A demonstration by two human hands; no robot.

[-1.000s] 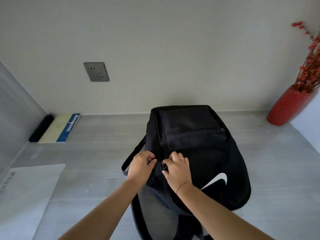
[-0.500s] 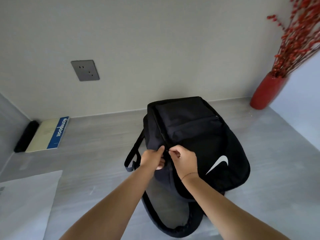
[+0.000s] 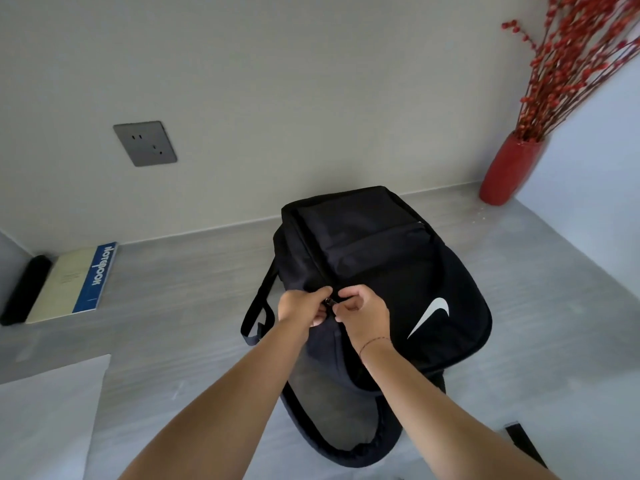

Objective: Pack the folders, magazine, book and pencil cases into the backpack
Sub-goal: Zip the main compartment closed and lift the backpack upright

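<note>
black backpack (image 3: 374, 271) unmoved; hands (both pinching zipper (image 3: 328, 302)) now higher.

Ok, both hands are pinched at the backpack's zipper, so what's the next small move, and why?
Probably pull the zipper pull along its track with the right hand while the left hand holds the fabric. Both pinch at the backpack seam, and the notebook is unpacked.
</note>
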